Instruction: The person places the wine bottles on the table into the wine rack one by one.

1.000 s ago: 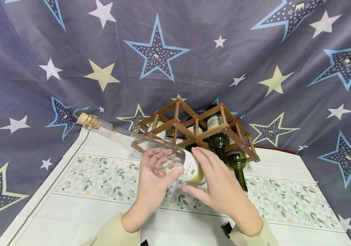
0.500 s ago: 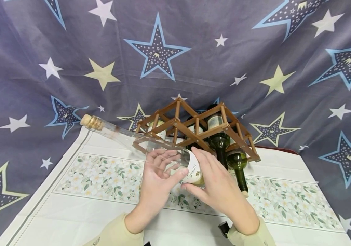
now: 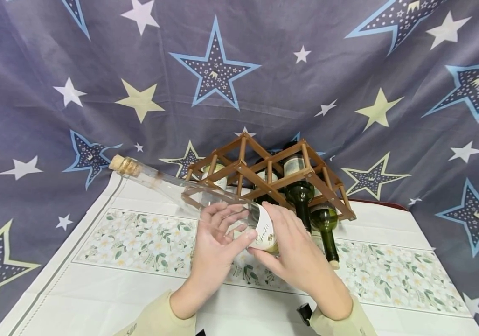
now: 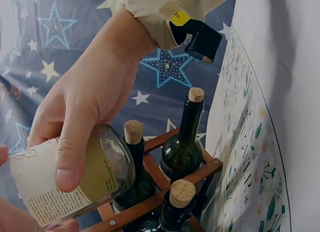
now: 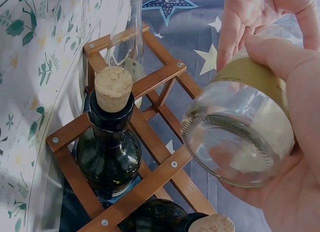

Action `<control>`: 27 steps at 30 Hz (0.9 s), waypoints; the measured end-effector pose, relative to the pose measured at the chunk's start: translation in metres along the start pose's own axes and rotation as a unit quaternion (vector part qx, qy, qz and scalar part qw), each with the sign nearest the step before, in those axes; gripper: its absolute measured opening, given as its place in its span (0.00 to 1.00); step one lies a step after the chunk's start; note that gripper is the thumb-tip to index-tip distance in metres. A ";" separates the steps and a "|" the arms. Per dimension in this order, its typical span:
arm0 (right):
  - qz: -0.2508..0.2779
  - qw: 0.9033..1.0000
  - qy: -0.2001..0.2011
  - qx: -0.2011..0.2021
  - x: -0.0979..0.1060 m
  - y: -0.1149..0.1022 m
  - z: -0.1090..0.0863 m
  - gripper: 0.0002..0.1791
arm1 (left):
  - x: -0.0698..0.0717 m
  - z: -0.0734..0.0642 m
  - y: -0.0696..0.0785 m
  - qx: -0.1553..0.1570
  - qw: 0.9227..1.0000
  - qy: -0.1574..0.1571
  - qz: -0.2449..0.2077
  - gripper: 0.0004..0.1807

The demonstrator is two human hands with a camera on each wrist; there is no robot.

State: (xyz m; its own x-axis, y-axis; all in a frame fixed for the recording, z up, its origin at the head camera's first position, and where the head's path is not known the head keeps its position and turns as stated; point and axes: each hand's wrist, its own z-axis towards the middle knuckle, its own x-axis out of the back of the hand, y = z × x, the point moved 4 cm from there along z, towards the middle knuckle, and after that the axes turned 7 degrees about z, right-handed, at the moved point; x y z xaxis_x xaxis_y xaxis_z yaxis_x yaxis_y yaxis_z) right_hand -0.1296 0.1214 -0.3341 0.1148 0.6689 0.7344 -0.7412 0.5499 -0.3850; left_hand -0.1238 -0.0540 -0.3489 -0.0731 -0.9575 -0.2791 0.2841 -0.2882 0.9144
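A clear glass wine bottle [image 3: 172, 187] is held tilted above the table, its cork [image 3: 116, 162] toward the upper left. My left hand [image 3: 214, 249] cradles its middle, with fingers behind the glass and thumb beside the white label [image 3: 264, 229]. The right hand [image 3: 295, 245] grips the base end, thumb on the near side. In the left wrist view the right hand [image 4: 82, 109] wraps the labelled part, its thumb pressed on the label. The right wrist view shows the bottle's ridged base [image 5: 235, 152], with the left hand [image 5: 272, 9] farther along it.
Behind the held bottle stands a wooden wine rack [image 3: 239, 168] with several bottles in it. Two dark green bottles [image 3: 300, 192] point their necks toward me. A white tablecloth [image 3: 260, 312] with a floral strip covers the table; a starry curtain [image 3: 247, 42] hangs behind.
The bottle and both hands have shifted slightly right since a second ago, and the right hand covers more of the base end. Over the last half second they barely move.
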 end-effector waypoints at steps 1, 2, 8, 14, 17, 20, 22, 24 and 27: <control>-0.001 1.000 0.002 0.001 0.000 0.000 0.000 0.51 | 0.000 0.000 0.000 -0.001 1.000 -0.003 0.000 0.43; -0.002 1.000 0.004 0.002 0.000 0.000 0.000 0.51 | 0.000 0.000 0.000 -0.003 1.000 -0.005 0.000 0.43; -0.007 1.000 0.016 0.011 0.001 -0.001 0.001 0.49 | 0.001 0.001 0.001 -0.012 1.000 -0.016 -0.003 0.42; -0.011 0.999 0.031 0.028 0.004 -0.003 0.001 0.48 | 0.002 0.003 0.002 -0.020 0.999 -0.027 -0.007 0.42; -0.017 0.998 0.044 0.040 0.008 -0.004 0.001 0.47 | 0.002 0.004 0.003 -0.032 0.999 -0.035 -0.001 0.43; -0.026 0.997 0.052 0.045 0.012 -0.003 0.001 0.47 | 0.003 0.005 0.005 -0.043 0.998 -0.039 0.011 0.45; -0.031 0.997 0.057 0.047 0.015 -0.002 0.001 0.47 | 0.004 0.005 0.006 -0.046 0.998 -0.037 0.017 0.45; -0.036 0.996 0.063 0.051 0.018 -0.002 0.001 0.47 | 0.006 0.006 0.008 -0.051 0.998 -0.033 0.023 0.46; -0.042 0.994 0.077 0.063 0.022 -0.002 0.000 0.47 | 0.010 0.007 0.011 -0.057 0.998 -0.024 0.029 0.46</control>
State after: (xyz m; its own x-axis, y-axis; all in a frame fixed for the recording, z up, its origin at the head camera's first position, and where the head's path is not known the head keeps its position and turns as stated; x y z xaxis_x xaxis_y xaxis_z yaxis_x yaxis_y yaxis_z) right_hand -0.1261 0.1351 -0.3169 0.2732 0.6968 0.6632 -0.8008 0.5467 -0.2445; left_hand -0.1284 -0.0668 -0.3392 -0.0979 -0.9729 -0.2094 0.3962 -0.2311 0.8886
